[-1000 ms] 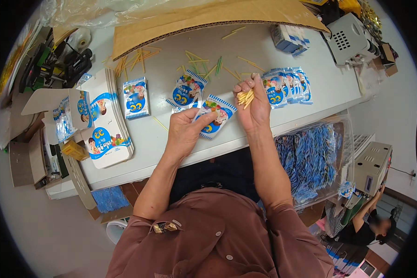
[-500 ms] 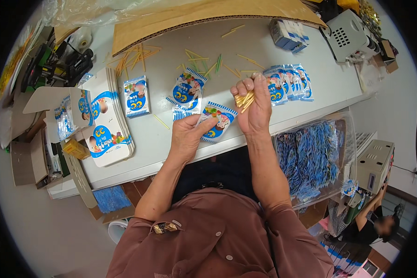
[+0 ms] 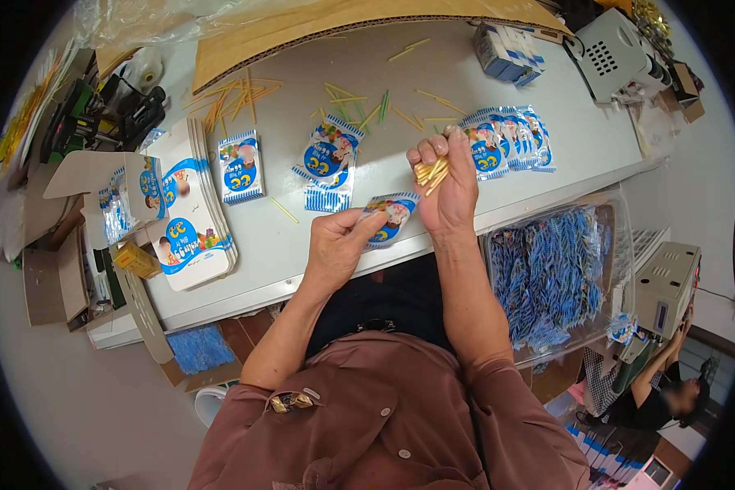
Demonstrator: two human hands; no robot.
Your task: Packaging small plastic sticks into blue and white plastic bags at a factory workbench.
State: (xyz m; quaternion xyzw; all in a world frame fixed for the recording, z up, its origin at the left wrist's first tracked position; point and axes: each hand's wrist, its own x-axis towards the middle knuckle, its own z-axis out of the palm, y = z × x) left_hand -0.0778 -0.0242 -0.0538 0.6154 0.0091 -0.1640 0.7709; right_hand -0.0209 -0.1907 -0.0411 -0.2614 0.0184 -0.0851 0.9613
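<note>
My left hand point(image 3: 340, 248) pinches a blue-and-white printed sachet point(image 3: 390, 219) between thumb and fingers, above the table's near edge. Beside it my right hand point(image 3: 449, 181) is raised with its fingers curled round a bunch of short yellow sticks point(image 3: 433, 175). The sachet's far corner comes close to that hand; whether they touch I cannot tell. Beyond my left hand lies a small overlapping pile of like sachets point(image 3: 331, 155). A fanned row of sachets point(image 3: 514, 140) lies just past my right hand. Another sachet stack point(image 3: 241, 167) sits farther left.
Loose yellow, orange and green sticks point(image 3: 238, 102) lie scattered across the white table. Flat printed cartons point(image 3: 189, 245) and an opened box point(image 3: 122, 200) occupy the left. A clear bin of blue sachets point(image 3: 547, 278) stands at right. A person point(image 3: 657, 396) works beyond it, near a beige machine point(image 3: 665, 286).
My left hand has shifted slightly right and nearer to me, and the sachet in it has tilted. My right hand has stayed almost still, with the sticks in it.
</note>
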